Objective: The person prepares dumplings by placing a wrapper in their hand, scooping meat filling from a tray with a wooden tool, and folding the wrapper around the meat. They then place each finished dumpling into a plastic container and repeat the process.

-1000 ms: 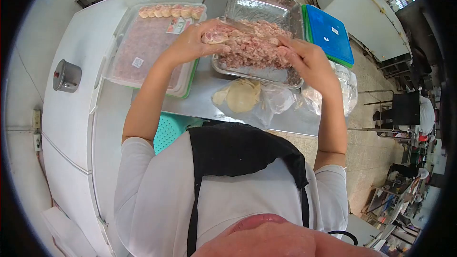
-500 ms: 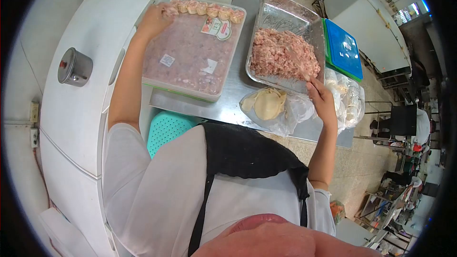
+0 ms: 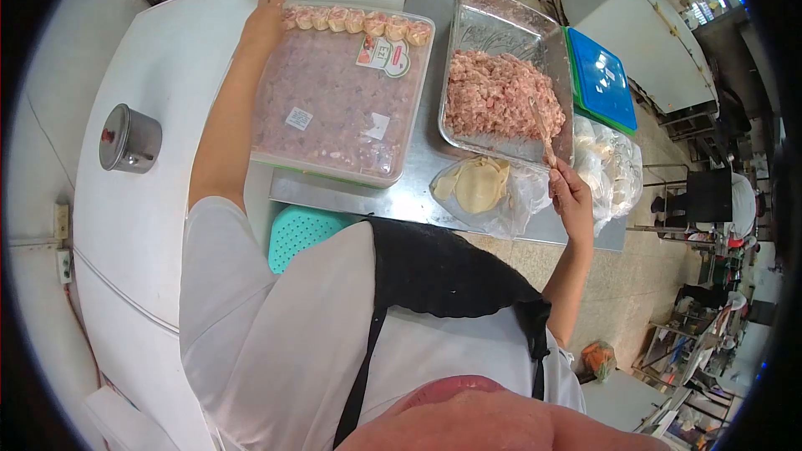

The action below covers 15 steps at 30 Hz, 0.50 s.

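My left hand (image 3: pixel 266 23) is at the far left corner of a clear plastic box (image 3: pixel 334 104), beside the end of a row of filled dumplings (image 3: pixel 355 22). Its fingers are pressed together, and what they may hold is hidden. My right hand (image 3: pixel 570 196) grips a thin spreading stick (image 3: pixel 540 128), whose tip rests in the ground meat (image 3: pixel 497 93). That pinkish meat lies in the near half of a metal tray (image 3: pixel 501 146). Round dough wrappers (image 3: pixel 478 184) lie on a plastic bag in front of the tray.
A blue lid (image 3: pixel 599 79) on green-edged containers stands right of the tray, with plastic-wrapped bundles (image 3: pixel 614 171) nearer me. At the left, a metal pot (image 3: pixel 130 139) sits on a white surface (image 3: pixel 180 58). A teal perforated stool (image 3: pixel 305 234) is below the table edge.
Both hands were together over the meat tray. My left hand has moved left to the end of the dumpling row; my right hand has drawn back toward me, and the stick now shows clearly.
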Each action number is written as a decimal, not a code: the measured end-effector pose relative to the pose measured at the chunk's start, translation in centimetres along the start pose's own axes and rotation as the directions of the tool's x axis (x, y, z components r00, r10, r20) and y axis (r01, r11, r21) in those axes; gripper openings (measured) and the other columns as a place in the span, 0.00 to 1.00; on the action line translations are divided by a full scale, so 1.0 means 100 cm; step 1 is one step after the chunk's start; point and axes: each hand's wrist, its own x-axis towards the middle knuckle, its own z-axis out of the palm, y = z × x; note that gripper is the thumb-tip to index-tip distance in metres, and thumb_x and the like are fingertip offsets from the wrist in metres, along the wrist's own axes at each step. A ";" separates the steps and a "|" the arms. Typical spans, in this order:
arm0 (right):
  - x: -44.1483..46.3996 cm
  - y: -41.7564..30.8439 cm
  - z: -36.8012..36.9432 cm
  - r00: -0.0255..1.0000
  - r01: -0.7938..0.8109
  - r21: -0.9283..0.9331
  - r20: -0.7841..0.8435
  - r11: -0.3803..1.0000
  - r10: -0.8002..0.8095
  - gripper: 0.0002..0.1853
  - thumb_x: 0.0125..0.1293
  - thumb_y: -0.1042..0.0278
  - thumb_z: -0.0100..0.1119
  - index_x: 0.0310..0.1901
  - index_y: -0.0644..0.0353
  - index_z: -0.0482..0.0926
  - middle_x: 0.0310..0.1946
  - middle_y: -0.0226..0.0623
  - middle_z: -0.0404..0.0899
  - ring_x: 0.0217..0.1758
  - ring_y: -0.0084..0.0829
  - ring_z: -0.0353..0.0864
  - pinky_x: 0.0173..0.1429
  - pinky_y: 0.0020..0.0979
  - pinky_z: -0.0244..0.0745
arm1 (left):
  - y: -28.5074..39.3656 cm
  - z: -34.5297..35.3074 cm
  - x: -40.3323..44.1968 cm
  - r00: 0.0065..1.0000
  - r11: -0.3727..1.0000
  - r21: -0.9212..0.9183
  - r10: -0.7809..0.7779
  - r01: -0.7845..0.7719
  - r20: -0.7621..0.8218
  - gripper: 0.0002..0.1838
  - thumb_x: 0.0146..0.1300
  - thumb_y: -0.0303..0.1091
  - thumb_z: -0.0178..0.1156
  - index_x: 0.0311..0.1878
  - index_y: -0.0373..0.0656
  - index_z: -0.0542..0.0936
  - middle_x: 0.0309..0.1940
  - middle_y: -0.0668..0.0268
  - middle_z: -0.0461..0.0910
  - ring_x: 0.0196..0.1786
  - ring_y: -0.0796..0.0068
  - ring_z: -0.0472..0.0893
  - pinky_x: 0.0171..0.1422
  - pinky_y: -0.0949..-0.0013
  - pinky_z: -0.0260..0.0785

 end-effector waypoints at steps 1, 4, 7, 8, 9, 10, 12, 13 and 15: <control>-0.002 0.001 -0.002 1.000 -0.029 0.022 0.002 0.999 0.029 0.18 0.69 0.63 0.57 0.57 0.62 0.77 0.24 0.19 0.69 0.22 0.10 0.60 0.24 0.16 0.53 | 0.004 -0.011 -0.003 0.999 0.993 0.115 0.025 -0.028 0.027 0.31 0.53 0.37 0.68 0.60 0.49 0.68 0.50 0.57 0.76 0.52 0.55 0.78 0.52 0.56 0.72; -0.005 -0.002 -0.006 0.998 -0.064 0.056 0.030 0.996 0.062 0.18 0.69 0.63 0.58 0.57 0.61 0.77 0.23 0.20 0.69 0.21 0.10 0.60 0.24 0.16 0.53 | 0.006 -0.016 -0.001 0.999 0.963 0.269 0.017 -0.024 0.027 0.25 0.52 0.41 0.69 0.52 0.49 0.72 0.48 0.62 0.76 0.52 0.57 0.77 0.51 0.56 0.73; -0.001 0.004 -0.012 0.996 -0.064 -0.036 0.065 0.997 0.067 0.18 0.70 0.61 0.54 0.58 0.60 0.76 0.20 0.17 0.64 0.18 0.09 0.58 0.21 0.14 0.52 | -0.002 -0.018 -0.001 0.999 0.945 0.324 -0.046 0.045 -0.003 0.24 0.52 0.43 0.69 0.50 0.50 0.73 0.48 0.64 0.76 0.52 0.59 0.77 0.49 0.56 0.73; 0.002 0.006 -0.016 0.996 -0.069 -0.035 0.059 0.997 0.071 0.18 0.70 0.61 0.54 0.58 0.60 0.76 0.20 0.17 0.64 0.18 0.09 0.58 0.21 0.14 0.52 | -0.001 -0.017 -0.001 0.997 0.939 0.337 -0.075 0.072 -0.003 0.25 0.52 0.45 0.68 0.52 0.51 0.73 0.49 0.64 0.76 0.52 0.58 0.77 0.50 0.55 0.73; 0.006 0.008 -0.019 0.997 -0.030 -0.073 0.069 0.997 0.035 0.18 0.69 0.62 0.56 0.57 0.61 0.76 0.22 0.18 0.66 0.21 0.10 0.60 0.23 0.16 0.55 | 0.006 -0.021 -0.001 0.998 0.941 0.333 -0.067 0.062 0.003 0.25 0.52 0.45 0.68 0.52 0.51 0.73 0.49 0.64 0.76 0.52 0.58 0.77 0.50 0.55 0.73; 0.009 0.010 -0.024 0.997 0.005 -0.110 0.077 0.994 0.004 0.18 0.68 0.63 0.58 0.56 0.62 0.76 0.23 0.20 0.69 0.23 0.12 0.62 0.26 0.18 0.58 | 0.018 -0.031 -0.002 0.999 0.938 0.343 -0.045 0.049 -0.019 0.27 0.52 0.45 0.68 0.54 0.51 0.73 0.48 0.64 0.77 0.51 0.59 0.78 0.50 0.54 0.73; 0.016 0.005 -0.031 0.998 -0.020 -0.179 0.060 0.984 0.031 0.18 0.69 0.61 0.56 0.56 0.62 0.76 0.22 0.23 0.68 0.25 0.15 0.64 0.28 0.21 0.62 | 0.053 -0.047 -0.006 1.000 0.988 0.157 -0.003 0.005 -0.014 0.32 0.52 0.44 0.68 0.61 0.49 0.70 0.46 0.62 0.79 0.49 0.60 0.79 0.51 0.55 0.72; 0.019 -0.001 -0.032 0.997 0.060 -0.258 0.065 0.964 -0.044 0.17 0.70 0.62 0.54 0.55 0.61 0.76 0.22 0.28 0.70 0.25 0.20 0.68 0.30 0.24 0.65 | 0.080 -0.054 -0.012 1.000 0.999 -0.044 0.019 -0.019 0.008 0.36 0.52 0.44 0.68 0.64 0.47 0.68 0.45 0.61 0.81 0.48 0.61 0.80 0.52 0.56 0.72; 0.023 -0.014 -0.027 0.991 0.130 -0.328 0.074 0.936 -0.112 0.16 0.71 0.62 0.52 0.55 0.60 0.76 0.22 0.32 0.72 0.25 0.26 0.72 0.32 0.28 0.68 | 0.162 -0.065 -0.041 0.971 0.891 -0.411 0.233 -0.193 0.049 0.38 0.54 0.41 0.68 0.67 0.45 0.64 0.42 0.62 0.83 0.45 0.70 0.81 0.47 0.63 0.73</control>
